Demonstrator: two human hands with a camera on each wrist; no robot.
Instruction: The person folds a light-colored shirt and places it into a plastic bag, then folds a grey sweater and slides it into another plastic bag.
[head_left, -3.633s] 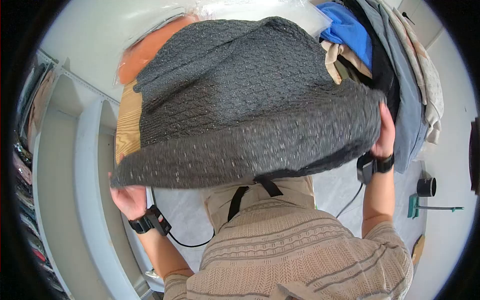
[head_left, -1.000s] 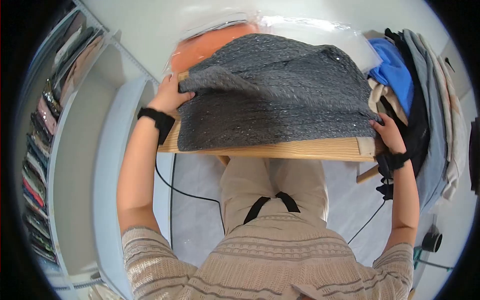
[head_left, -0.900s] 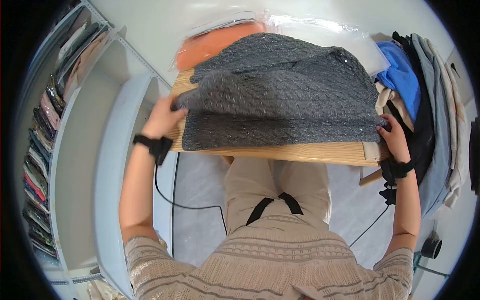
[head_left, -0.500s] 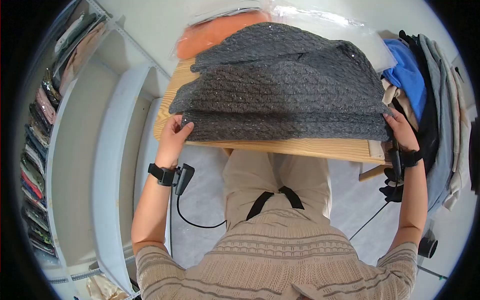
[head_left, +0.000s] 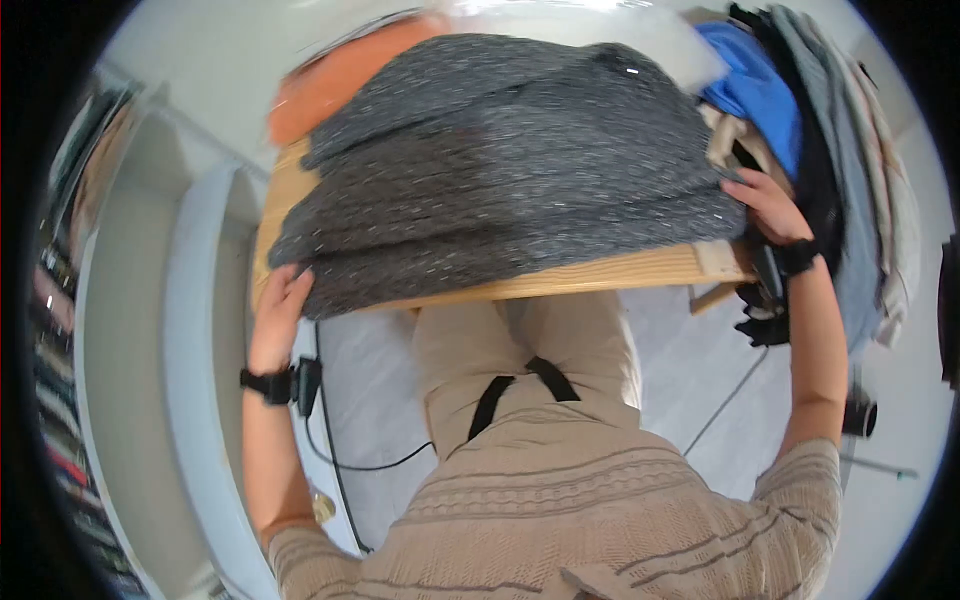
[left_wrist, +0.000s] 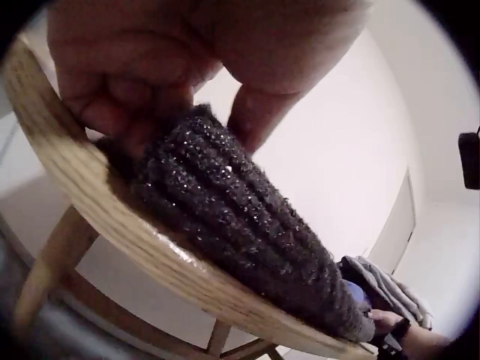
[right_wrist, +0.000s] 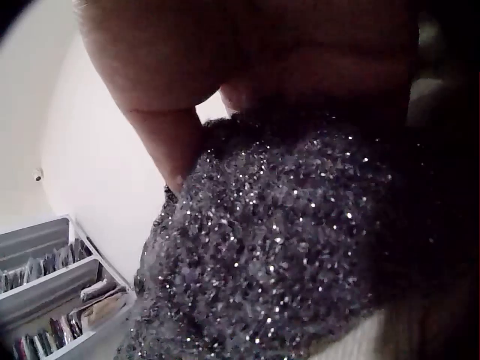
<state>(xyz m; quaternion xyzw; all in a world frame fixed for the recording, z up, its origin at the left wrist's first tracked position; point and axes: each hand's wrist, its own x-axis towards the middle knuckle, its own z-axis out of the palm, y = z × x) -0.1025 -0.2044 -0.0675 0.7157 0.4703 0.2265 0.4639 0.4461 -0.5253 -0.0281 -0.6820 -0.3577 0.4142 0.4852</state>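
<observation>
A dark grey knitted garment [head_left: 500,160] with shiny flecks lies spread across the wooden table [head_left: 560,283], its near part folded over in a long band. My left hand [head_left: 278,310] pinches the band's near left corner between thumb and fingers. In the left wrist view, the thumb lies on one side of the ribbed knit fold [left_wrist: 232,210] and curled fingers on the other. At the opposite end, my right hand [head_left: 772,205] grips the right corner of the garment. Up close in the right wrist view, the thumb presses on the sparkling knit [right_wrist: 262,240]; the other fingers are mostly hidden.
Behind the garment lie an orange item [head_left: 350,75] in clear plastic and clear plastic bags [head_left: 600,30]. A blue cloth [head_left: 752,85] and several hanging clothes [head_left: 850,170] crowd the right side. White shelving [head_left: 140,330] stands on the left. Cables run from both wrists.
The garment's near part has come down from the hands into a folded band. My left hand has let go of the upper layer and moved to the near left corner; the right stays at its corner.
</observation>
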